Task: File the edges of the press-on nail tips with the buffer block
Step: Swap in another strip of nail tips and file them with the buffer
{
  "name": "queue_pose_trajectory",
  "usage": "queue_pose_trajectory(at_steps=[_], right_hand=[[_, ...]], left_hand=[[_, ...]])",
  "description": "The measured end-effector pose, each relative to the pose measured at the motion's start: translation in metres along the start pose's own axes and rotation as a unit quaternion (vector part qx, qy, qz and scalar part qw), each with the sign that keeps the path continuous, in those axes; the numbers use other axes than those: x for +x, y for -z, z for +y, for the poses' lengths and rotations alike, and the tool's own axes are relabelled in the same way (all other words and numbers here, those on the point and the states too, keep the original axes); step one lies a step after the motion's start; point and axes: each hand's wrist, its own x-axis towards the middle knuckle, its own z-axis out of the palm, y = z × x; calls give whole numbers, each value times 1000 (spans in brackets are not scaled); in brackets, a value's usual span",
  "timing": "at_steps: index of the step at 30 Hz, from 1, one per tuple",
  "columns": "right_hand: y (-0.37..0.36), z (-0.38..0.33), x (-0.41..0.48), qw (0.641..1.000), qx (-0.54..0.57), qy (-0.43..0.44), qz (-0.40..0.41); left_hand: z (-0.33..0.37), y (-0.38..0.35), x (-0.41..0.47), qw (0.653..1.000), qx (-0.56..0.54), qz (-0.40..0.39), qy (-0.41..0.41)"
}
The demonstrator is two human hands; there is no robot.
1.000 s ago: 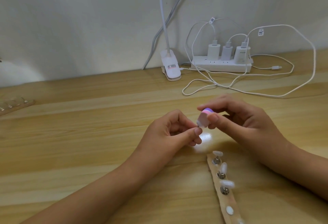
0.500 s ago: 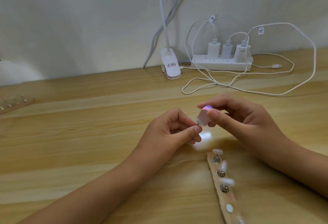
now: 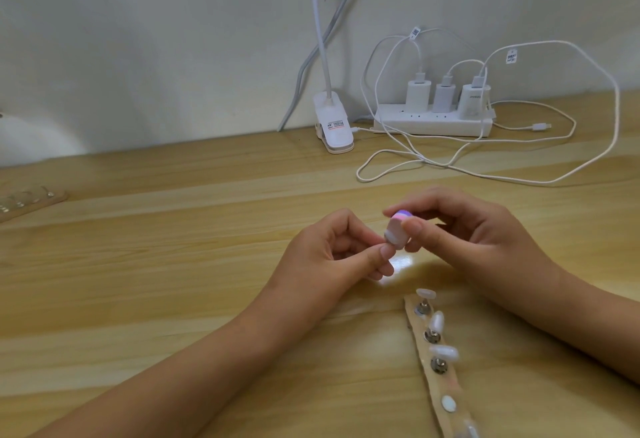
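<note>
Head view: both hands meet just above the tabletop [image 3: 173, 264], around its middle and a little toward the right side
Right hand [image 3: 478, 240]: thumb and forefinger clamped on the buffer block [image 3: 502, 231], a small white block with pink and purple layers at its top; other fingers curled behind it
Left hand [image 3: 332, 250]: thumb and forefinger pinched together on a nail tip [image 3: 387, 239]; the tip is mostly hidden and touches the block's lower left corner
Holder strip [image 3: 450, 392]: lies right of centre and runs down to the near edge; three spare nail tips [image 3: 444, 351] stand on metal posts, and others sit flat further along
Handling, as I judge it: the tip looks featherlight, thin, slick and springy; squeezed at the rim it could flick away; better pinched across its broad faces with the edge left proud; the block looks light, soft and grippy, best taken by its side faces so an abrasive face is free
Far edge: power strip [image 3: 433, 122] with three chargers; loose white cables [image 3: 519, 177]; lamp clip [image 3: 334, 125]
Left edge: second strip [image 3: 27, 198], partly out of view
</note>
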Motion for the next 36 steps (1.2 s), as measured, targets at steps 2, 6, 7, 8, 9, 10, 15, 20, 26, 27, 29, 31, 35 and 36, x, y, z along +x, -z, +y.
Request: queue_pose_trajectory(at_steps=[2,6,7,8,9,10,15,20,26,27,29,31,35,36], right_hand=[[0,1,0,1000,-1,4,5],[1,2,1,1000,-4,-23,-15],[2,3,1,1000,-5,-15,-12],[2,3,1,1000,-12,-1,-6],[2,3,1,1000,-18,9,-5],[2,3,1,1000,-23,10,-10],[1,3,0,999,-28,12,-9],[2,3,1,1000,-8,-13,-5],[2,2,2,999,16,-19,29],[2,1,2,999,15,-9,33],[1,0,1,1000,12,-4,24],[0,0,1,1000,10,-24,2],[1,-1,1,1000,22,-10,15],[1,-1,0,1000,20,-8,14]], left_hand=[[0,0,0,1000,0,2,1],[0,0,0,1000,2,0,-5],[0,0,0,1000,1,1,-4],[0,0,0,1000,1,2,-2],[0,0,0,1000,3,3,-1],[0,0,0,1000,6,3,0],[0,-1,1,1000,6,3,-4],[-1,0,0,1000,-2,4,-8],[-2,0,0,1000,3,0,-1],[-1,0,0,1000,-4,2,-1],[-1,0,1,1000,-8,3,-1],[-2,0,1,1000,-5,2,-1],[-1,0,0,1000,-10,1,-1],[-1,1,0,1000,-13,1,0]])
